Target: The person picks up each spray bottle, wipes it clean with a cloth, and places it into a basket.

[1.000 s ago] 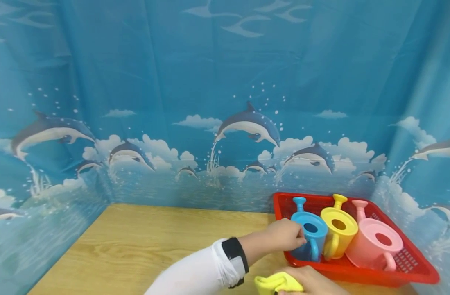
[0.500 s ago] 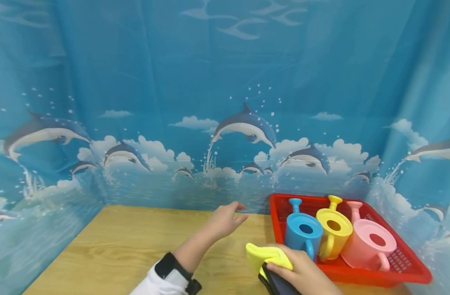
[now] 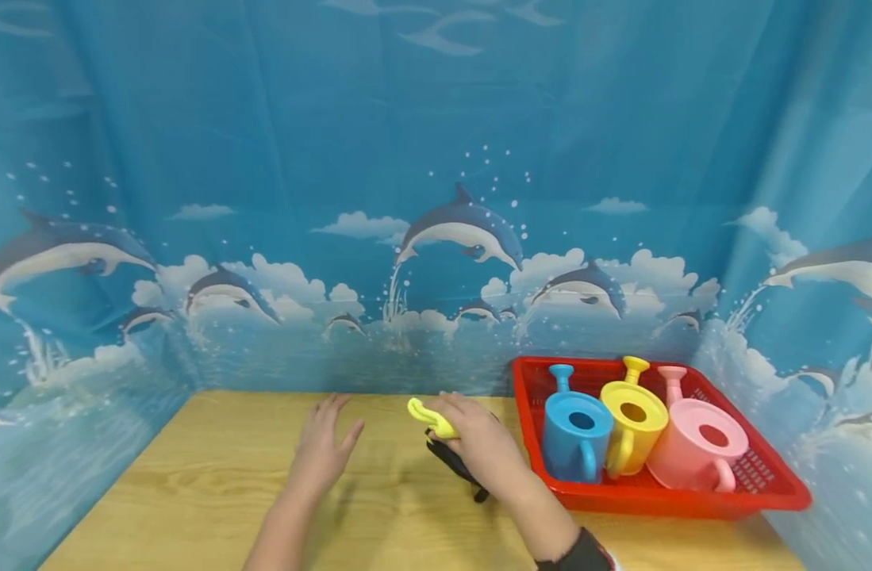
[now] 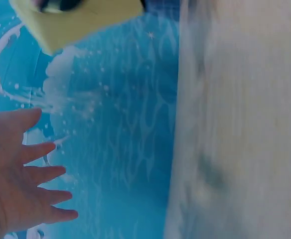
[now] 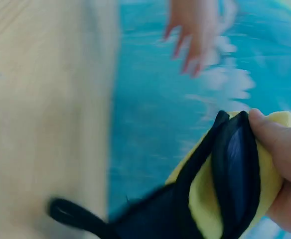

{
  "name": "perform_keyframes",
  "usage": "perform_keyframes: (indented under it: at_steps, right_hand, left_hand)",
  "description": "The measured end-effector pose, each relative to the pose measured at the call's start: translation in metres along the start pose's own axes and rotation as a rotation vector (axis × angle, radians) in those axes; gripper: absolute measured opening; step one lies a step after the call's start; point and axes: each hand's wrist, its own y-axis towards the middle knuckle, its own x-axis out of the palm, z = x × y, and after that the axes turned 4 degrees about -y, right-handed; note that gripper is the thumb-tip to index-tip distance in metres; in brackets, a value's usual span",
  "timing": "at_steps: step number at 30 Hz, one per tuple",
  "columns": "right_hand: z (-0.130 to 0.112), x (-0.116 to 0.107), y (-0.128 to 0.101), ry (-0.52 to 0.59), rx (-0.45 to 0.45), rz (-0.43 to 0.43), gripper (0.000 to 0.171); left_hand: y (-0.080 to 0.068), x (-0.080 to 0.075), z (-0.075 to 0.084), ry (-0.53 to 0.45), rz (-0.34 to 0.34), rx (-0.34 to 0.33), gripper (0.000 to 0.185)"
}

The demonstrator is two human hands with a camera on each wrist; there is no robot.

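My right hand (image 3: 478, 440) grips a folded yellow cloth with black trim (image 3: 432, 419) above the middle of the wooden table (image 3: 214, 476); a black strap hangs beneath it. The right wrist view shows the cloth (image 5: 220, 194) pinched between thumb and fingers. To its left my left hand (image 3: 324, 452) hovers over the table with fingers spread and straight, holding nothing; in the left wrist view the hand (image 4: 21, 186) is seen open in front of the backdrop, with the yellow cloth (image 4: 78, 20) at the top edge.
A red basket (image 3: 693, 500) at the table's right holds a blue watering can (image 3: 574, 432), a yellow one (image 3: 631, 424) and a pink one (image 3: 696, 448). A blue dolphin-print curtain (image 3: 436, 198) encloses the table on the back and sides.
My left hand let go of the blue can and moved left over the table, opening flat. My right hand carried the yellow cloth up and leftward, away from the basket's near corner.
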Motion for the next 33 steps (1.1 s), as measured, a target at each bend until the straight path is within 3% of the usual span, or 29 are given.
perform_keyframes:
  at_steps: [4,9,13,19,26,30,33]
  right_hand:
    - [-0.004,0.045,0.006,-0.178,-0.074,-0.056,0.046]
    - [-0.018,0.077,-0.004,-0.267,-0.108,-0.276,0.050]
    - [-0.023,0.082,-0.008,-0.165,-0.109,-0.433,0.058]
    - [-0.026,0.078,-0.013,-0.051,-0.122,-0.491,0.058]
    - [-0.026,0.061,-0.015,0.250,-0.178,-0.648,0.065]
    - [-0.022,0.038,-0.023,0.434,-0.180,-0.670,0.062]
    - [-0.019,0.014,-0.035,0.517,-0.091,-0.610,0.060]
  left_hand:
    - [-0.010,-0.002,-0.010,-0.008,0.022,-0.015,0.054]
    - [-0.020,-0.001,-0.011,-0.039,0.020,-0.014,0.054]
    - [-0.026,-0.004,-0.007,-0.033,0.035,0.000,0.053]
    - [-0.033,-0.007,-0.001,-0.002,0.068,0.041,0.053]
    - [-0.039,-0.014,0.001,0.038,0.113,0.082,0.052]
    - [-0.041,-0.018,0.002,0.033,0.119,0.068,0.054]
    - [-0.044,-0.019,0.003,0.053,0.102,0.052,0.055]
